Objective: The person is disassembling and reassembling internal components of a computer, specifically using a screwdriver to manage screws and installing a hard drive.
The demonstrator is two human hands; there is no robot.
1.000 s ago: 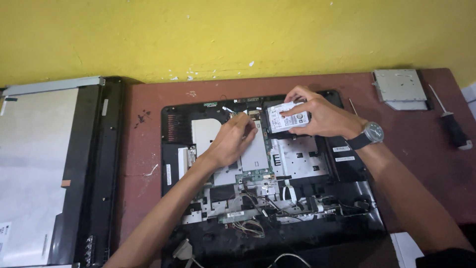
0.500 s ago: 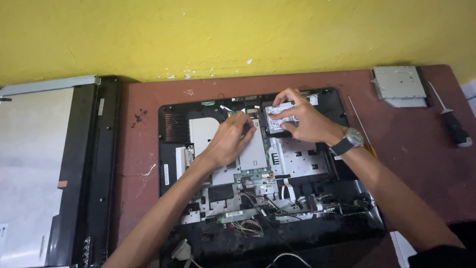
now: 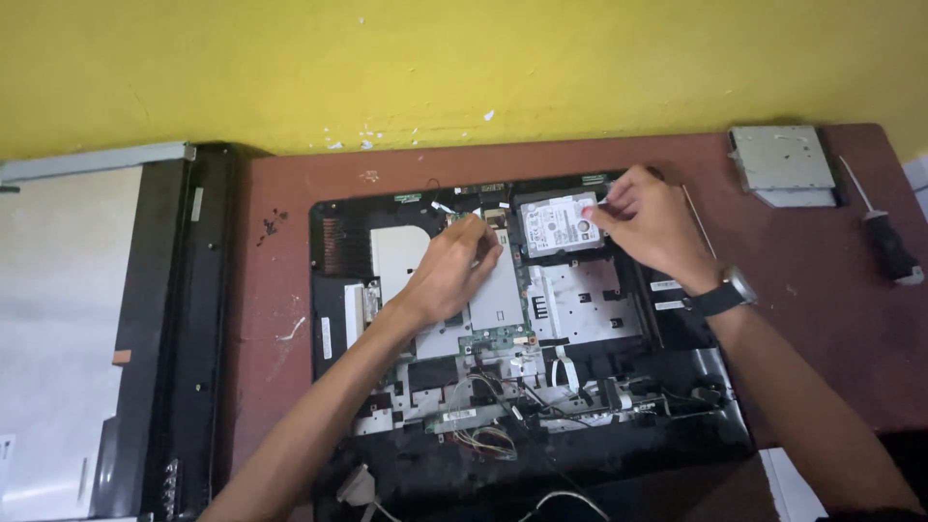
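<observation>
Laptop chassis (image 3: 677, 425) open, boards bare; my right hand (image 3: 650, 227) pinches the hard drive (image 3: 561, 224) over its bay, left hand (image 3: 454, 266) curled on the board, drive unseated.

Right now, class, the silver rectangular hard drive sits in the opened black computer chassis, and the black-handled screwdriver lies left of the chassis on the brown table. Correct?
Not quite. The head view shows the black-handled screwdriver lying right of the opened black computer chassis, near the table's right edge. The silver rectangular hard drive does sit in it.

Opened computer chassis (image 3: 387, 454) mid counter (image 3: 280, 280); hard drive (image 3: 561, 224) in its far right bay, display panel (image 3: 77, 329) left, optical drive (image 3: 781, 159) and screwdriver (image 3: 884, 237) far right.
</observation>
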